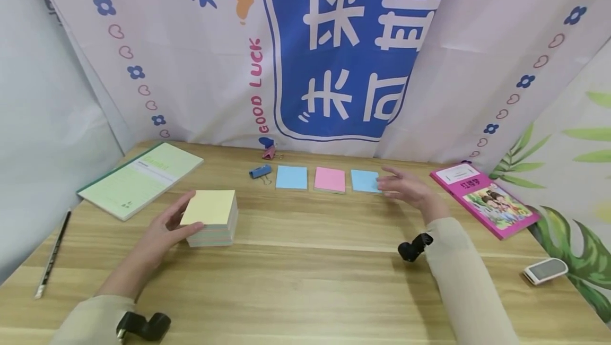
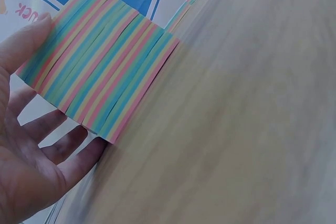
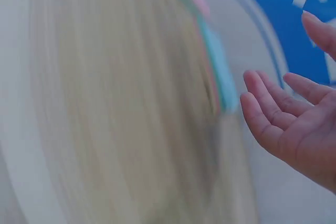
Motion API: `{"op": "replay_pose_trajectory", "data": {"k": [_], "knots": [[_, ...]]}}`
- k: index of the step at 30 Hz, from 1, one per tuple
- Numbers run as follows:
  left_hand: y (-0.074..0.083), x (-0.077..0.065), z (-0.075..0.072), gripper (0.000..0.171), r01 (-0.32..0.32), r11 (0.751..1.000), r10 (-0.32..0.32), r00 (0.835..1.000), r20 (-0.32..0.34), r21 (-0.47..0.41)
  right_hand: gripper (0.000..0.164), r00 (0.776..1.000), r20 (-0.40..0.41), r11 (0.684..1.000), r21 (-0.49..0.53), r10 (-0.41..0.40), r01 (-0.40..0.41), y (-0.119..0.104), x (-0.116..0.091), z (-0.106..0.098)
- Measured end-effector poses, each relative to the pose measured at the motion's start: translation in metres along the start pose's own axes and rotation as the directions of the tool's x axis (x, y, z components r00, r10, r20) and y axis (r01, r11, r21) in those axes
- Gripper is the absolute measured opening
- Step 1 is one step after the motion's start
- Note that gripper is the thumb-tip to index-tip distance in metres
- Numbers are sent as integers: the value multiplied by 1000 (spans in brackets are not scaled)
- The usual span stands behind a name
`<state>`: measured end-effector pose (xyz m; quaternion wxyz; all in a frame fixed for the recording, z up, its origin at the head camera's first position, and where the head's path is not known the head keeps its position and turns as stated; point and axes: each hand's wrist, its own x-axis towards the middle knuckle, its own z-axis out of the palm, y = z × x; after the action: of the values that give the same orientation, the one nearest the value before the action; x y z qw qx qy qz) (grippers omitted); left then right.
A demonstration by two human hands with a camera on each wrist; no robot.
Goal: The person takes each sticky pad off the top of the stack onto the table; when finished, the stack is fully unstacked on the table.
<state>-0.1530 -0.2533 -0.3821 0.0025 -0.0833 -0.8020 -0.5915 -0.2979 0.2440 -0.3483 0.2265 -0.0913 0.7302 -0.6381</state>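
- Currently, the left hand is gripping a tall stack of sticky notes on the left part of the table, thumb and fingers curling about its left portion; the top sheet is showing yellow, while the left wrist view is showing coloured stripes and dark seams down its side
- Meanwhile, the right hand is hovering at the right edge of the right blue pad, its fingers spreading loosely and pinching nothing; whether a fingertip is touching the pad, I cannot tell
- Three thin pads are lying in a spaced row near the back: the left blue pad, the pink pad and the right blue pad
- Just left of the row, a blue binder clip is lying, with a pink clip sitting behind it
- To my eye, the step in hand is centring on the right blue pad, with the left hand keeping the stack steady; whether that pad is being set down or picked up, these views are not telling
- Probably the next move is calling for a light pinch if that pad is needing straightening, or else for the right hand peeling one more pad from the stack along a seam, the left hand bracing the remainder
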Motion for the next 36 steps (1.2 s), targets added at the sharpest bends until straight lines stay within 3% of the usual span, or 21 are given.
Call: {"op": "replay_pose_trajectory", "data": {"k": [3, 8, 16, 19, 28, 36], "knots": [[0, -1, -1, 71, 5, 1000, -5, 1000, -5, 10, 63, 994, 66, 997, 11, -82, 81, -9, 1, 25], [-1, -1, 0, 71, 17, 1000, -17, 1000, -2, 17, 62, 967, 177, 983, 17, -183, 183, -22, 11, 81], [1, 0, 1, 71, 9, 1000, -9, 1000, 1, 8, 69, 923, 311, 974, 42, -224, 222, -25, 26, 177], [0, 0, 1, 71, 12, 1000, -12, 1000, 1, 11, 73, 918, 331, 975, 33, -219, 221, -24, 30, 209], [0, -1, 1, 69, 3, 1000, -4, 1000, 7, 25, 86, 941, 299, 970, -131, -160, 207, -16, 37, 279], [-1, -1, -1, 68, -3, 1000, 3, 1000, 14, 22, 89, 978, 134, 954, -234, -160, 188, -14, 46, 299]]}}
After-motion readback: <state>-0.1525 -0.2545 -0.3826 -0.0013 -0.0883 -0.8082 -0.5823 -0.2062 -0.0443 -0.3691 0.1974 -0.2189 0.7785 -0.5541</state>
